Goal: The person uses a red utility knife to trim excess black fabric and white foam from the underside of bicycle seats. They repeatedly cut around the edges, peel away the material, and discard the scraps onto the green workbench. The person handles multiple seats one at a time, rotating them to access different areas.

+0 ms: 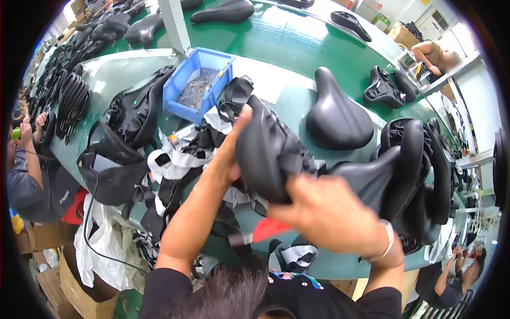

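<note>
Currently holding a padded black bicycle saddle (260,151) up over the pale green desk (291,114), squarely in front of the chest, with the left grip (232,151) closed along its outer left flank. Set lengthwise away from the body, from a far end near the left fingertips to a near end beside the right knuckles, leaning a little rightward along that line. Turned with smooth black cover to the left and gathered, wrinkled material to the right, so lying just right of the left grip and up and to the left of the right grip (326,212). Close to both, yet plainly carried by the left. In the right grip, curled tight at the saddle's near end, apparently a red-handled tool (272,229) (too smeared by motion to name more closely), pointing left past the saddle's lower end. Cannot tell any contact between right fingers and cover edge, given the blur. Past the saddle's far end, to the left, a blue plastic bin (183,110) of flat grey pieces; nearer, a heap of black and white fabric scraps (178,167); to the right, a smooth black saddle (340,119) on the desk and a cluster of further saddles (406,170). Hidden: most of the left fingers, behind the cover, and much of the underside. Cut off by the dark fisheye rim: part of a co-worker (26,170) at far left. Covered by hair and sleeves: part of the near desk edge.
</note>
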Demonstrator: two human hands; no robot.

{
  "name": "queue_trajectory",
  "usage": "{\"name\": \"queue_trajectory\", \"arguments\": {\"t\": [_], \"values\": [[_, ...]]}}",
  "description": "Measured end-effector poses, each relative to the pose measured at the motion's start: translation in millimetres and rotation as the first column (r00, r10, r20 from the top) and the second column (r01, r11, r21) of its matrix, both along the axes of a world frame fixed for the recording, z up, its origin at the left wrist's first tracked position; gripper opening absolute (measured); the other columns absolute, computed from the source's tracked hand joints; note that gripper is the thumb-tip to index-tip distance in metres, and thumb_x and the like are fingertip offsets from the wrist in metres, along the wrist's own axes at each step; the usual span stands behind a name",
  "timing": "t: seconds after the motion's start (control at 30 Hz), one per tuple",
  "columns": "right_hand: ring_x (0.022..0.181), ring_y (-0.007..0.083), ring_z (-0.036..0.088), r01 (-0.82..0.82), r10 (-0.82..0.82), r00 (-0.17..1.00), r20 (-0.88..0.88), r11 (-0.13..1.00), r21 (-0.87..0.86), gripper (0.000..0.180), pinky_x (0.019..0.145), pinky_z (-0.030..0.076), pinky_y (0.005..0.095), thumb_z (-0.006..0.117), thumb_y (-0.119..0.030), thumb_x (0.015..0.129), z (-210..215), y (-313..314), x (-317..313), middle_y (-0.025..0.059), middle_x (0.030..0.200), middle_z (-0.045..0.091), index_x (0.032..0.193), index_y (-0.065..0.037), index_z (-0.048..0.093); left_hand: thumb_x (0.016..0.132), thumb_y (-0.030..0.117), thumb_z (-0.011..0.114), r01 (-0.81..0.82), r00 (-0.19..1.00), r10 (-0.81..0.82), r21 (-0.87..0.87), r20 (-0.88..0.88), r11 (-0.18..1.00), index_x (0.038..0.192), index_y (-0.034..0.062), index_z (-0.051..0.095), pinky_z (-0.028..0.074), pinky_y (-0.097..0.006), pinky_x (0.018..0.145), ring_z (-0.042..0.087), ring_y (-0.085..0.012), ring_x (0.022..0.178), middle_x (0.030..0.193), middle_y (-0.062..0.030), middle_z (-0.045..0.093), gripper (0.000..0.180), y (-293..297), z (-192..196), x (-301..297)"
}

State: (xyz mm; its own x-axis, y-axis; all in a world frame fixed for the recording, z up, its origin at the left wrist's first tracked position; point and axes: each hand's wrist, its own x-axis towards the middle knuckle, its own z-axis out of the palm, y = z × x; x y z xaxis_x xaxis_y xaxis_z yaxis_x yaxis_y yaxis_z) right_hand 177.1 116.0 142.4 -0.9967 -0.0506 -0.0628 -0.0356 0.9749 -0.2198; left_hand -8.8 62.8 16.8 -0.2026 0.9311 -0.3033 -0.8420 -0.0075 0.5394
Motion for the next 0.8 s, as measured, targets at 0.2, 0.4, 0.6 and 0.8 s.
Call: {"name": "queue_trajectory", "arguments": {"t": [0.2,0.4,0.6,0.8], "values": [[0.076,0.0271,0.066,0.34,-0.466,0.885,0.009,0.633,-0.696,0.054,0.065,0.053,0.0328,0.075,-0.005,0.07,-76,-38,98,0.014,0.099,0.064,0.121,-0.008,0.057,0.082,0.035,0.071,0.106,0.895,-0.127,-0.074,-0.427,0.992,0.134,-0.0021,0.04,0.048,-0.029,0.088,0.057,-0.0159,0.104,0.121,-0.0122,0.055,0.071,-68,0,15],[0.065,0.0247,0.062,0.437,-0.504,0.811,-0.297,0.86,-0.264,0.059,0.058,0.051,0.0325,0.068,0.001,0.077,-93,-28,130,0.0131,0.086,0.062,0.132,-0.01,0.052,0.079,0.038,0.073,0.242,0.718,-0.353,-0.262,-0.599,0.934,0.117,-0.0009,0.055,0.05,-0.028,0.078,0.059,-0.0129,0.086,0.099,-0.0076,0.062,0.058,-57,18,15],[0.053,0.0274,0.053,0.49,-0.486,0.869,-0.087,0.872,0.018,0.06,0.048,0.044,0.0388,0.063,-0.008,0.083,-91,-28,128,0.0087,0.07,0.05,0.139,-0.016,0.044,0.076,0.045,0.065,0.136,0.358,-0.457,-0.439,-0.814,0.888,0.102,-0.0021,0.064,0.048,-0.03,0.074,0.06,-0.0146,0.08,0.091,-0.0088,0.066,0.054,-38,22,11],[0.058,0.0403,0.058,0.746,-0.769,0.636,0.061,0.594,-0.301,0.061,0.052,0.047,0.048,0.06,-0.008,0.086,-110,-114,146,0.0205,0.075,0.059,0.141,-0.007,0.035,0.082,0.028,0.061,-0.086,0.667,-0.248,-0.403,-0.702,0.911,0.1,-0.0013,0.058,0.045,-0.024,0.063,0.055,-0.008,0.07,0.084,-0.0032,0.059,0.035,-86,13,36]]}}
